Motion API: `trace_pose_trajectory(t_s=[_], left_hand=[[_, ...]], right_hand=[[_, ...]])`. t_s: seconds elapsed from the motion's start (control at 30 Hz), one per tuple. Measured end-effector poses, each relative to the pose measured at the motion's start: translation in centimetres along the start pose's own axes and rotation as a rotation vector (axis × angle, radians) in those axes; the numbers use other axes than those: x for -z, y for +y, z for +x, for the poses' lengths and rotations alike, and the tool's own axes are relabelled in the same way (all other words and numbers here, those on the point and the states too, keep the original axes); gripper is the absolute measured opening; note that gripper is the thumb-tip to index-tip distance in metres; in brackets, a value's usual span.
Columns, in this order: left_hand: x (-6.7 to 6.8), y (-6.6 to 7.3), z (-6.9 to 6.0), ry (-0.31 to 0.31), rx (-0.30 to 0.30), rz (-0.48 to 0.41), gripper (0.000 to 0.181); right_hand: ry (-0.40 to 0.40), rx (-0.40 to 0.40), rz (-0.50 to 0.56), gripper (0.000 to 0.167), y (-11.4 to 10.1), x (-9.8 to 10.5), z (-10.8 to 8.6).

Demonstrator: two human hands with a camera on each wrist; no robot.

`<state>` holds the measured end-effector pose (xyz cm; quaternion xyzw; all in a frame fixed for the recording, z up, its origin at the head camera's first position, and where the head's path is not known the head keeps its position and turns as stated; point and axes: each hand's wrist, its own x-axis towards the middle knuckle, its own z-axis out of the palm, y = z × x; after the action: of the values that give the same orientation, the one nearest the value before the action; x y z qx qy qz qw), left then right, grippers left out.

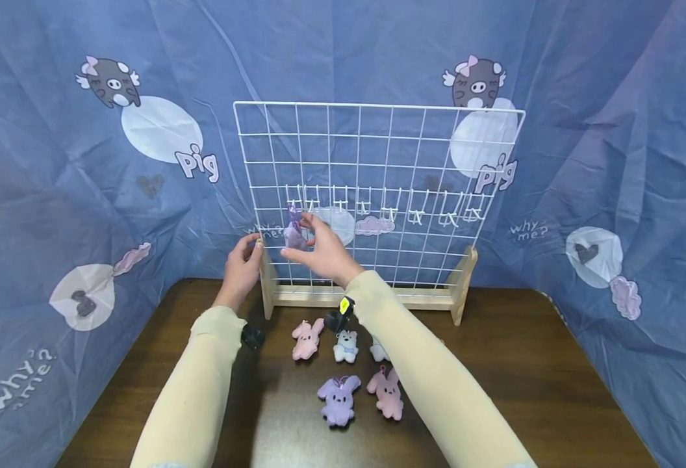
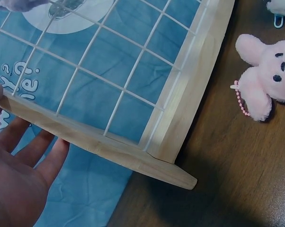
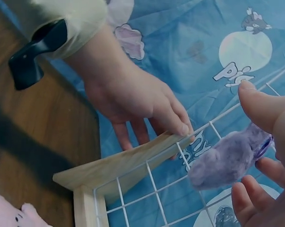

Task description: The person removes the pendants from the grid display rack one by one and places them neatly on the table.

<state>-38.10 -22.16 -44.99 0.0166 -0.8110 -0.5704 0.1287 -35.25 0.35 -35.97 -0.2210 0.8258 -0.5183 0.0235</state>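
Observation:
A purple plush bunny keychain (image 1: 293,235) hangs at the leftmost hooks of a white wire grid rack (image 1: 372,162). My right hand (image 1: 323,250) is around it, thumb and fingers spread. In the right wrist view the thumb stands apart from the purple bunny (image 3: 227,158), and the other fingers are close by its ears; whether they touch is unclear. My left hand (image 1: 242,266) grips the rack's left wooden post (image 2: 95,144) near its top, thumb on one side and fingers on the other. The bunny's loop at the hook is too small to make out.
On the brown table (image 1: 524,390) before the rack lie a pink bunny (image 1: 306,340), a white bear (image 1: 345,347), another purple bunny (image 1: 338,402) and a second pink bunny (image 1: 387,394). My right sleeve partly covers a pale plush (image 1: 379,351). Several white hooks (image 1: 416,216) line the grid.

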Motion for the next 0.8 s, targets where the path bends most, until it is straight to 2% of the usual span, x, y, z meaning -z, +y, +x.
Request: trace_pose_trajectory(t_s=[0.13, 0.33, 0.53, 0.67, 0.8], left_hand=[[0.0, 0.0, 0.0, 0.005, 0.000, 0.001, 0.045], [0.0, -0.2, 0.1, 0.004, -0.018, -0.013, 0.045], [0.0, 0.0, 0.1, -0.006, -0.021, -0.012, 0.045], [0.0, 0.1, 0.0, -0.001, -0.024, -0.016, 0.044], [0.1, 0.1, -0.3, -0.007, -0.014, -0.017, 0.043]], right_hand=[[-0.001, -0.023, 0.063, 0.088, -0.1, -0.1, 0.5], [0.037, -0.006, 0.121, 0.077, -0.4, -0.5, 1.1], [0.125, -0.004, 0.116, 0.056, -0.7, -0.6, 1.3], [0.171, 0.024, 0.094, 0.042, -0.6, -0.6, 1.3], [0.196, 0.039, 0.080, 0.032, -0.4, -0.7, 1.2]])
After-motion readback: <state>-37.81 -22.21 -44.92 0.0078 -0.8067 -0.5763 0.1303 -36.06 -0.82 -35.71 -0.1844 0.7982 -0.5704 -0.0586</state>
